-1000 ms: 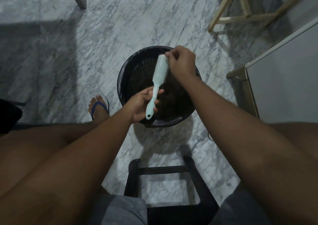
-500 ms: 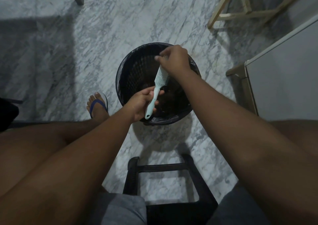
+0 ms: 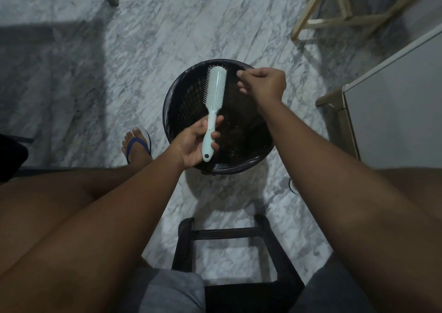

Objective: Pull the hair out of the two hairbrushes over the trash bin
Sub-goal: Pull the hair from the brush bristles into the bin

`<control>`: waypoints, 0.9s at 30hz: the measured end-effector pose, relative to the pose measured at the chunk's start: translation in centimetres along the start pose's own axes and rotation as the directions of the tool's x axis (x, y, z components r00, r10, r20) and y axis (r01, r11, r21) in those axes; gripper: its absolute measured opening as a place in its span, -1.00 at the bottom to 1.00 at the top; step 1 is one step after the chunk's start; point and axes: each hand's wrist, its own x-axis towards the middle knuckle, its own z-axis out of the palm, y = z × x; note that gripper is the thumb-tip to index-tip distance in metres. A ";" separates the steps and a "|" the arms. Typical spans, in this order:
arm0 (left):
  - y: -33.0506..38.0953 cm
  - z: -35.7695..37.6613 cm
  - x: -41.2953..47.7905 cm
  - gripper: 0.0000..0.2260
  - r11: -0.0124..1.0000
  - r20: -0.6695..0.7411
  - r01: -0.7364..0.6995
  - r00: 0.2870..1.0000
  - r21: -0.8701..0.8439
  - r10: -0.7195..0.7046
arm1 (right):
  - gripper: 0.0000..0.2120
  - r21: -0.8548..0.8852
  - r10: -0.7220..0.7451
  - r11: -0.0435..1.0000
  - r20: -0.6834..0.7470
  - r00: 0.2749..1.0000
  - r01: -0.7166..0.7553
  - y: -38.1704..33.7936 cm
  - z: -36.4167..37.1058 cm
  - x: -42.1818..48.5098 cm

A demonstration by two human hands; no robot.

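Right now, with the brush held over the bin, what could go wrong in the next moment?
1. The right hand pinches close to the trash bin's far rim; hair let go there may fall on the marble floor.
2. The left hand holds the hairbrush only low on its handle, with a light-looking grip; a hard pull could tip it or drop it into the trash bin.

Hairbrush [image 3: 216,90]: pale mint plastic, smooth, soft sheen; bristles of the same plastic
Trash bin [image 3: 185,102]: black plastic, perforated lattice wall, matt; glossy along the near rim
Floor [image 3: 167,25]: white marble with grey veins, polished, faintly reflective
Stool [image 3: 224,233]: black frame, matt; material cannot be told
Frame [image 3: 334,22]: pale bare wood, matt
Shorts [image 3: 172,291]: grey cloth, matt
Sandal [image 3: 135,144]: blue strap, rubbery look
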 end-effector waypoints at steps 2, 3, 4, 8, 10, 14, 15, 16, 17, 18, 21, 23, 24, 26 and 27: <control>0.2 0.1 0.2 -0.66 1.000 -0.012 -0.020 1.000 -0.005 0.020 | -0.80 -0.070 -0.031 0.997 -0.038 0.999 0.028 1.0 -0.5 -0.1; 0.2 0.1 0.2 -0.66 1.000 -0.023 -0.027 0.999 0.000 0.027 | -0.75 -0.173 -0.080 0.982 -0.052 0.995 0.070 1.4 -0.6 -0.2; 0.2 0.0 0.2 -0.67 0.999 -0.033 -0.032 0.999 0.003 0.032 | -0.71 -0.282 -0.142 0.952 -0.056 0.988 0.121 1.6 -0.7 -0.3; -0.1 0.0 0.6 -0.70 1.000 -0.064 -0.021 0.998 0.016 0.022 | -0.69 -0.382 -0.309 0.849 0.203 0.929 0.365 1.6 0.5 -1.5; -0.4 0.1 0.7 -0.70 1.000 -0.062 -0.017 0.998 0.026 0.018 | -0.62 -0.476 -0.295 0.734 0.419 0.859 0.484 1.4 1.2 -2.3; -0.4 0.5 1.0 -0.67 0.999 -0.045 -0.028 0.999 0.025 0.029 | -0.62 -0.612 -0.273 0.534 0.529 0.804 0.584 1.2 1.8 -2.2; -0.3 0.6 1.0 -0.65 0.999 -0.040 -0.034 0.999 0.032 0.035 | -0.66 -0.615 -0.281 0.528 0.523 0.804 0.585 1.2 1.9 -2.2; -0.2 0.6 1.1 -0.63 0.998 -0.038 -0.041 0.998 0.038 0.042 | -0.70 -0.622 -0.291 0.513 0.522 0.802 0.591 1.1 2.1 -2.4; -0.1 0.7 1.2 -0.63 0.998 -0.037 -0.046 0.998 0.040 0.047 | -0.75 -0.634 -0.307 0.485 0.522 0.796 0.603 1.1 2.3 -2.6; 0.0 0.8 1.3 -0.63 0.998 -0.037 -0.049 0.998 0.042 0.050 | -0.79 -0.642 -0.327 0.458 0.522 0.788 0.615 1.0 2.3 -2.8; 0.3 1.1 1.2 -0.63 0.998 -0.030 -0.051 0.998 0.041 0.052 | -0.85 -0.629 -0.385 0.440 0.513 0.767 0.641 1.0 2.3 -3.3; 0.2 1.2 1.1 -0.65 0.998 -0.052 -0.048 0.997 0.033 0.050 | -0.87 -0.608 -0.405 0.476 0.491 0.772 0.636 0.9 2.2 -3.2; 0.2 1.2 1.1 -0.65 0.999 -0.065 -0.046 0.997 0.020 0.047 | -0.87 -0.594 -0.414 0.509 0.465 0.782 0.623 0.8 2.2 -2.9; 0.1 1.3 1.0 -0.65 0.999 -0.083 -0.049 0.995 -0.015 0.047 | -0.87 -0.551 -0.406 0.624 0.378 0.832 0.555 0.3 2.1 -2.2; 0.1 1.3 0.9 -0.66 0.998 -0.089 -0.052 0.995 -0.027 0.050 | -0.87 -0.517 -0.376 0.702 0.315 0.871 0.490 0.1 2.0 -1.8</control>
